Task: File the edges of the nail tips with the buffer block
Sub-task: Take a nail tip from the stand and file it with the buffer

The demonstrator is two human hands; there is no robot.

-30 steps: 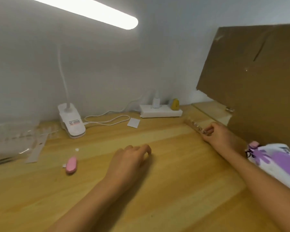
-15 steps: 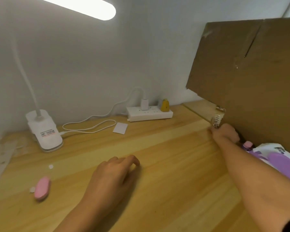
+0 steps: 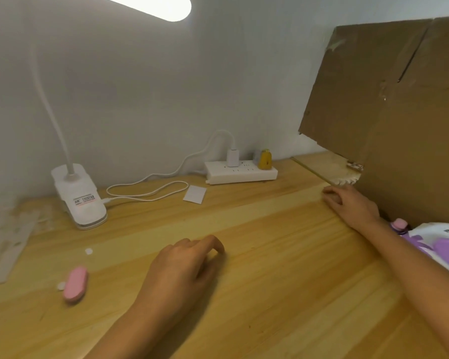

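A pink oval block (image 3: 75, 285) lies on the wooden desk (image 3: 270, 268) at the left, apart from both hands. My left hand (image 3: 187, 270) rests on the desk in the middle, its fingers loosely curled and holding nothing. My right hand (image 3: 350, 203) lies on the desk at the right, close to the cardboard sheet (image 3: 399, 112), with nothing visible in its fingers. Just behind it, a white strip of nail tips (image 3: 345, 181) lies at the foot of the cardboard. The strip and the hand do not touch.
A white clip lamp (image 3: 79, 200) and its cable stand at the back left, a power strip (image 3: 241, 172) against the wall, a white card (image 3: 195, 194) before it. Clear plastic packaging (image 3: 0, 237) lies far left. A white and purple bag (image 3: 441, 242) lies far right.
My right hand held the nail tip strip up by the cardboard; it has let go and the strip now lies there. My left hand has stayed in place.
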